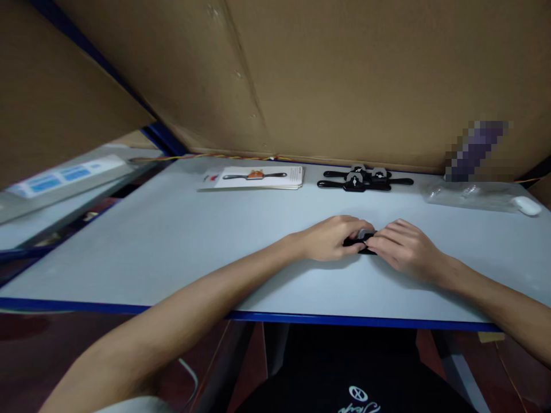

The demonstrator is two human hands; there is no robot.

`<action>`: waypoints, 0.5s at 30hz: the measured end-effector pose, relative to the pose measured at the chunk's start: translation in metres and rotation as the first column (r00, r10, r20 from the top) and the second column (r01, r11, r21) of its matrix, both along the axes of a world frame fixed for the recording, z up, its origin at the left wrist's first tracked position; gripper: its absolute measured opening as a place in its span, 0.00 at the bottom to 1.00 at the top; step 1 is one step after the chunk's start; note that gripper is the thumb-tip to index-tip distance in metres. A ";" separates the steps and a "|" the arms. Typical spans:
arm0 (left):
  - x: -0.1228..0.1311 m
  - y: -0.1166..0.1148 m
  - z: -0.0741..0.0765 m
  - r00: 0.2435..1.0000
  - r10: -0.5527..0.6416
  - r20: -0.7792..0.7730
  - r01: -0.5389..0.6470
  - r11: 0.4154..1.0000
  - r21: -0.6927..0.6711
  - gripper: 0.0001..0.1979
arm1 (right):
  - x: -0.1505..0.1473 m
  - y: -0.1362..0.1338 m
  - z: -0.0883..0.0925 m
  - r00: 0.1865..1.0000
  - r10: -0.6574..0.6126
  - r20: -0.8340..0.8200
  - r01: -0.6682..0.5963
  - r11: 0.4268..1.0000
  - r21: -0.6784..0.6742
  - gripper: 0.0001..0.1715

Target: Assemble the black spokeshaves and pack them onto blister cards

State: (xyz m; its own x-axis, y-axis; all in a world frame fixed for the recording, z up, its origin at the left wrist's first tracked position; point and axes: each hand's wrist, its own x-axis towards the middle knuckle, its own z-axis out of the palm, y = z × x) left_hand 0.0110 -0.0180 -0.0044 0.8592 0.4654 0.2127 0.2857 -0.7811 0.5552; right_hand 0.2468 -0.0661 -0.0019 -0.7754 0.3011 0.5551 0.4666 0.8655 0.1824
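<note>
On the light grey table top (pixel 193 241), a black spokeshave (pixel 368 251) with a grey metal cap lies between my hands. My left hand (pixel 333 239) is closed round its left side, thumb along the near edge. Fingers of my right hand (pixel 407 246) pinch at its middle, close to the left thumb. Both handles are mostly covered by my hands. Whether the right fingers hold a small part as well cannot be made out. Beyond them lies a group of several black spokeshaves (pixel 354 183) with grey caps, overlapping one another.
A stack of printed cards (pixel 275 182) with a spokeshave picture lies at the back. Clear plastic bags (pixel 469 196) and a white rounded object (pixel 527 206) sit back right. A cardboard wall (pixel 301 74) closes the rear. Another surface with a blue-white package (pixel 64 176) stands left.
</note>
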 end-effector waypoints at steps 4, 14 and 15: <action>0.000 0.000 0.000 1.000 -0.002 -0.007 0.002 1.000 -0.001 0.21 | 0.000 -0.001 0.003 0.998 0.028 0.053 -0.031 0.998 0.048 0.13; 0.001 0.001 0.000 1.000 -0.006 -0.014 0.006 1.000 -0.007 0.21 | -0.003 -0.006 0.004 0.993 0.116 0.037 -0.114 0.993 -0.037 0.13; 0.001 0.001 0.000 1.000 -0.003 -0.015 0.003 1.000 -0.007 0.21 | -0.002 -0.006 0.005 0.993 0.117 0.023 -0.116 0.992 -0.041 0.13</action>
